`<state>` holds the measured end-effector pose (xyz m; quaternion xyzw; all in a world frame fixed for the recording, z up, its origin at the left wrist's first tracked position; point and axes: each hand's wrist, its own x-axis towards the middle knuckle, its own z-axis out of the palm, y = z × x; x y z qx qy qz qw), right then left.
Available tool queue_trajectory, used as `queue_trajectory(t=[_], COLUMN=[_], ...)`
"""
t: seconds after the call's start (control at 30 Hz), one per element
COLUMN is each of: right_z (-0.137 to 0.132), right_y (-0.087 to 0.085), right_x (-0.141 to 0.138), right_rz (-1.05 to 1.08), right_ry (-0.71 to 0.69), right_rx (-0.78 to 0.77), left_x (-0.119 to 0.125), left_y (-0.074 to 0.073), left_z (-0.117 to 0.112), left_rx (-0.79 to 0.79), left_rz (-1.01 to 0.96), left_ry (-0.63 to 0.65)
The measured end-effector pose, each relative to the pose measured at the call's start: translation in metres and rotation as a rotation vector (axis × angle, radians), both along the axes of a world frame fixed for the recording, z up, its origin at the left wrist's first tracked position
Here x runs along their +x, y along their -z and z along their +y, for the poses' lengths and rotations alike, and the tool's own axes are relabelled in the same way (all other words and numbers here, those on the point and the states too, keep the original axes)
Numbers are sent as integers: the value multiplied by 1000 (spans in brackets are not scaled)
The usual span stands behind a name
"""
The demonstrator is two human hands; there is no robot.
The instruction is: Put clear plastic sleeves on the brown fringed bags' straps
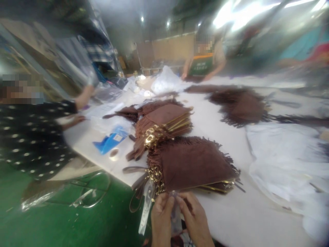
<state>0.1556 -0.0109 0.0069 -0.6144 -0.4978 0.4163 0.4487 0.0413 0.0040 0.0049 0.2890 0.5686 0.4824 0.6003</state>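
Note:
My left hand (162,214) and my right hand (192,214) meet at the table's near edge, fingertips pinched together. Between them hangs a small clear plastic bag (176,219), blurred at its edges. Just beyond my fingers lies a stack of brown fringed suede pouches (195,163) with gold zippers. Gold clasps (155,176) and brown wrist straps (140,183) bunch at its left side. A white strip (146,209), possibly a label or plastic, dangles over the edge beside my left hand. Behind sits a second stack of brown pouches (164,116).
On the white table (205,130) are a blue packet (110,140), a tape roll (113,154), more brown fringed pieces (241,106) and white sheets (280,161). One person in dotted clothing (31,133) works at left; another (203,65) stands across the table.

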Motion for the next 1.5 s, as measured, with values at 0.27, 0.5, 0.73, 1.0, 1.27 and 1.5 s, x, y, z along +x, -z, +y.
queue_trajectory(t=[0.27, 0.5, 0.73, 1.0, 1.27, 1.5], right_z=[-2, -2, -8, -15, -17, -19], right_y=[5, 6, 10, 18, 4, 8], right_x=[1, -5, -12, -7, 1, 5], right_rz=[-97, -150, -363, -524, -418, -241], right_ry=[-6, 28, 17, -51, -48, -56], right_rx=[60, 40, 291, 434, 443, 384], left_x=[10, 16, 17, 8, 6, 11], left_y=[5, 0, -1, -20, -13, -7], left_z=[-2, -6, -10, -17, -4, -7], left_rx=[-61, 14, 217, 223, 43, 57], left_rz=[-50, 204, 612, 592, 39, -1], left_ry=[-92, -82, -17, 110, 35, -1])
